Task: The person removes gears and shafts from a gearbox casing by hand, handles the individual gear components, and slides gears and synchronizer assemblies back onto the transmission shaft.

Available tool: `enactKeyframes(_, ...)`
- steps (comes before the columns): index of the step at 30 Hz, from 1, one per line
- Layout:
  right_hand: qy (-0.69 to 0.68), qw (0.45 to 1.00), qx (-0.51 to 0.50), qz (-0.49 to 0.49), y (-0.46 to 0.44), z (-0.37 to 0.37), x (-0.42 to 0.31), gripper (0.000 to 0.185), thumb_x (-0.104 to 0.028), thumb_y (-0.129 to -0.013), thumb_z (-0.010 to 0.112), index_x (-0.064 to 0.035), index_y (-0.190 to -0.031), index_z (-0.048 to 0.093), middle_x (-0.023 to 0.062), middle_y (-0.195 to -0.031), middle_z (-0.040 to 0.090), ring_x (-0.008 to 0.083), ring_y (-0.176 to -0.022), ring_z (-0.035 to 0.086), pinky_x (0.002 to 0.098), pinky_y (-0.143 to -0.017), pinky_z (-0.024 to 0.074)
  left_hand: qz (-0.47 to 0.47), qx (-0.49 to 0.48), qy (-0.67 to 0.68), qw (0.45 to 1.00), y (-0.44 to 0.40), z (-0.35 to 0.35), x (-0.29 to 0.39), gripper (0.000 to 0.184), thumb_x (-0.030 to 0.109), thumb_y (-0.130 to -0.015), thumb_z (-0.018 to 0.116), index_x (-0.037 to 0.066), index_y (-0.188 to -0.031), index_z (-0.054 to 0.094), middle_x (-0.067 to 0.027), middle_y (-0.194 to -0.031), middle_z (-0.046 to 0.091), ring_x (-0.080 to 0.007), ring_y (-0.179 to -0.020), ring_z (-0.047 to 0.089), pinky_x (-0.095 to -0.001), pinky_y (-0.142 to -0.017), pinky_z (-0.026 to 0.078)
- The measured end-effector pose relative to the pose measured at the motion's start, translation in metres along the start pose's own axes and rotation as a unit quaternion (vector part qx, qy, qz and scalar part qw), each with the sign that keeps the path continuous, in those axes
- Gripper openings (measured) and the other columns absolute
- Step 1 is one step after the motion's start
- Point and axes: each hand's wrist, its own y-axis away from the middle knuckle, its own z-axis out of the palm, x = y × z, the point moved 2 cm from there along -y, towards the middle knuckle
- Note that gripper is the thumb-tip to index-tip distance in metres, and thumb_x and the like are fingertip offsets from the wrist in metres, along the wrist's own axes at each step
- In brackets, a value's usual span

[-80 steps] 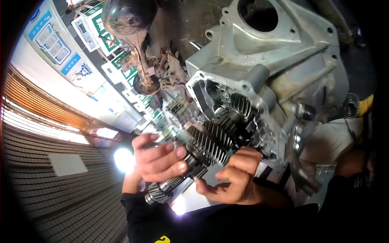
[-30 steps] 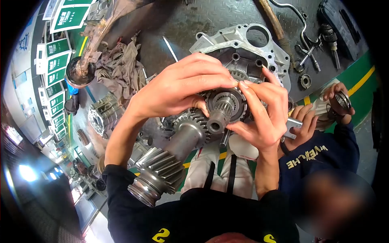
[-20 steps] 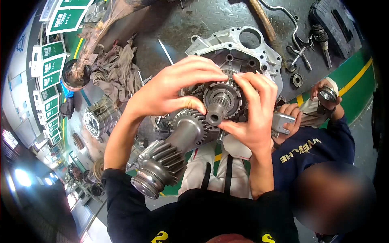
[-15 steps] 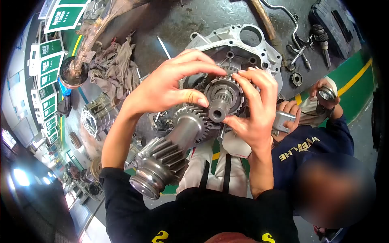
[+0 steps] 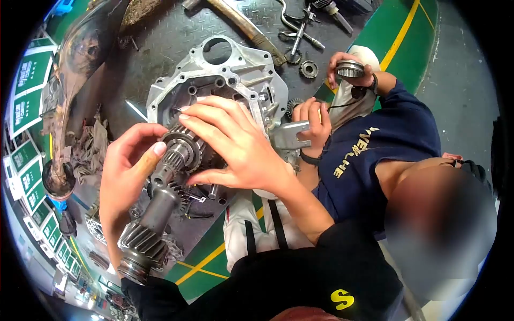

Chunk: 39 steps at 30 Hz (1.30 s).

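Observation:
A toothed gear (image 5: 198,155) sits around a splined shaft (image 5: 174,163) whose hollow end points toward me. My left hand (image 5: 126,171) grips the gear's left side, thumb on its near face and fingers curled behind. From the right, my right hand (image 5: 235,142) curves over the gear's top, with its thumb below by the rim. Close below the splined end is another steel shaft with a helical gear (image 5: 142,238); whether they touch I cannot tell. Behind my hands lies an open cast-metal gearbox housing (image 5: 276,88), partly hidden by my fingers.
At right, a co-worker's hands hold a toothed ring (image 5: 349,68) and a grey metal piece (image 5: 292,135). A hammer (image 5: 241,29), a small gear (image 5: 308,69) and a shift-rod assembly (image 5: 302,37) lie on the patterned metal bench. Crumpled rags (image 5: 93,144) lie at left.
My view has swung, so the bench parts and my hands appear farther left. My right hand lies more over the top of the gear. The co-worker still holds both pieces.

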Motion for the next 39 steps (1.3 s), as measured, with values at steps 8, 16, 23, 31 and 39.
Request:
enactKeyframes(8,0.011,0.996,0.053,-0.069,-0.005,0.011,0.011,0.07,-0.033,-0.065,0.085,0.0058,-0.118,0.061,0.0198,-0.121,0.063,0.0396,-0.115,0.062,0.0496,-0.101,0.0493,-0.009,-0.011,0.019,1.0,-0.003,0.006,0.002,0.02,0.012,-0.096,0.066,-0.002,-0.111,0.061,-0.001,-0.099,0.065,-0.0066,-0.093,0.059,-0.0232,-0.083,0.047)
enactKeyframes(16,0.036,0.993,0.062,-0.095,-0.004,0.016,0.013,0.068,-0.037,-0.071,0.078,0.0095,-0.117,0.059,0.0216,-0.12,0.062,0.038,-0.112,0.063,0.0443,-0.098,0.0522,-0.015,0.001,-0.003,1.0,-0.003,0.009,0.009,0.019,0.015,-0.096,0.066,-0.001,-0.105,0.059,-0.0012,-0.092,0.062,-0.0053,-0.086,0.057,-0.0217,-0.077,0.046)
enactKeyframes(23,0.028,0.989,0.076,-0.123,-0.012,0.014,0.004,0.054,-0.027,-0.072,0.08,0.0052,-0.111,0.062,0.0163,-0.109,0.068,0.0325,-0.106,0.067,0.0442,-0.092,0.0536,0.097,0.007,0.03,0.995,0.02,-0.002,0.03,0.027,0.016,-0.091,0.071,-0.002,-0.108,0.059,-0.0019,-0.099,0.06,-0.0079,-0.091,0.056,-0.0236,-0.08,0.046)
enactKeyframes(31,0.045,0.998,0.003,-0.047,-0.008,-0.005,-0.012,0.078,-0.019,-0.069,0.081,-0.0031,-0.139,0.051,0.0122,-0.135,0.062,0.0283,-0.118,0.062,0.0496,-0.105,0.0411,0.028,-0.049,-0.036,0.998,0.013,-0.008,0.037,0.025,0.02,-0.096,0.068,-0.001,-0.109,0.061,-0.0003,-0.099,0.065,-0.0065,-0.092,0.058,-0.0223,-0.083,0.046)
enactKeyframes(39,0.009,0.998,0.047,-0.037,0.008,0.001,-0.007,0.062,-0.02,-0.079,0.078,-0.0018,-0.133,0.055,0.0135,-0.132,0.062,0.03,-0.12,0.059,0.0467,-0.106,0.0406,0.022,-0.014,-0.042,0.999,0.018,-0.005,0.043,0.027,0.019,-0.096,0.068,-0.002,-0.111,0.062,-0.0008,-0.097,0.066,-0.0072,-0.091,0.059,-0.0237,-0.083,0.047)
